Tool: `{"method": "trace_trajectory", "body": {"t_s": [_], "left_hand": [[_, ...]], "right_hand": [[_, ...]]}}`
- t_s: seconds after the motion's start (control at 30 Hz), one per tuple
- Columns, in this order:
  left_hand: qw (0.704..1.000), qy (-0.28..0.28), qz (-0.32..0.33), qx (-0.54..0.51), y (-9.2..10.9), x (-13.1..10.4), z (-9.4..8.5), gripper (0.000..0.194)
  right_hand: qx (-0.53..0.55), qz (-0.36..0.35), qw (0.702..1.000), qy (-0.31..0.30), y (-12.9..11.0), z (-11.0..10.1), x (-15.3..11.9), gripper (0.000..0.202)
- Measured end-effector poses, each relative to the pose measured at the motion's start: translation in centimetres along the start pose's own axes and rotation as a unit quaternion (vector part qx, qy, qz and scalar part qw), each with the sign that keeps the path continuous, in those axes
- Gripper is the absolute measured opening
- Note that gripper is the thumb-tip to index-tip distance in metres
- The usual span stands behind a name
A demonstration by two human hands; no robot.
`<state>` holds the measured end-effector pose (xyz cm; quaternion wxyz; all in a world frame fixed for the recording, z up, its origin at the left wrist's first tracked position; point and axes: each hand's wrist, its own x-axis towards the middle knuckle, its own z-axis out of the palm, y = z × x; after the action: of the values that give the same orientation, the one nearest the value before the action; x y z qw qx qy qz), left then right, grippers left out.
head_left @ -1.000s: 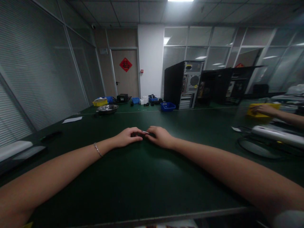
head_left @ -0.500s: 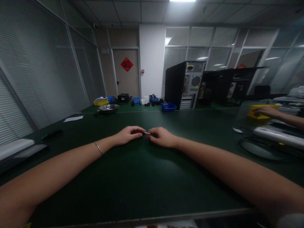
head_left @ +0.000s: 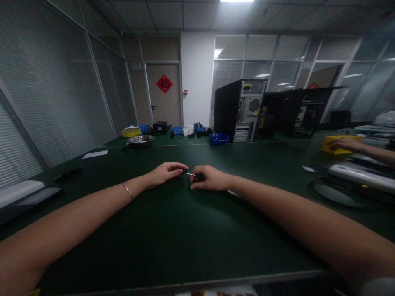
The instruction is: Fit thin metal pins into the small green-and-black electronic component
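Over the green table [head_left: 173, 230], my right hand [head_left: 211, 177] is wrapped round the dark handle of what looks like a small screwdriver [head_left: 190, 174]. Its thin shiny shaft points left toward my other hand. My left hand [head_left: 165, 173], with a bracelet at the wrist, has thumb and forefinger closed on a small dark piece [head_left: 185, 171]. That piece is too small to name, and the shaft's tip is at or beside it; whether they touch I cannot tell.
A metal bowl [head_left: 140, 141], a blue bin [head_left: 219, 138] and a computer tower [head_left: 239, 111] stand farther back. Paper [head_left: 95, 154] lies at left. At right, another person's hand [head_left: 345, 144] is at a yellow bin [head_left: 331, 144], near cables and a white device [head_left: 364, 176].
My right hand's fingers have shifted and the thumb sits lower, so the dark handle now shows. The left hand has moved very slightly left.
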<state>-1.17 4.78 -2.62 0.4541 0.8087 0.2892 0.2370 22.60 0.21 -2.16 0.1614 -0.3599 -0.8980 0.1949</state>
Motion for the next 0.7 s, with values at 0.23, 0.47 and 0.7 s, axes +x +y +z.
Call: {"method": "trace_trajectory", "body": {"t_s": [0.23, 0.47, 0.7], "left_hand": [[1.0, 0.02, 0.008, -0.008, -0.2, 0.0, 0.0, 0.038], [0.995, 0.093, 0.009, -0.047, -1.3, 0.4, 0.0, 0.035], [0.991, 0.086, -0.011, -0.098, -1.4, 0.6, 0.6, 0.038]], "right_hand": [[0.058, 0.007, 0.998, 0.007, 0.6, 0.4, 0.2, 0.035], [0.078, 0.01, 0.996, 0.052, 0.9, 0.5, 0.1, 0.034], [0.096, 0.0, 0.988, 0.119, 0.7, 0.9, 0.3, 0.029]]}}
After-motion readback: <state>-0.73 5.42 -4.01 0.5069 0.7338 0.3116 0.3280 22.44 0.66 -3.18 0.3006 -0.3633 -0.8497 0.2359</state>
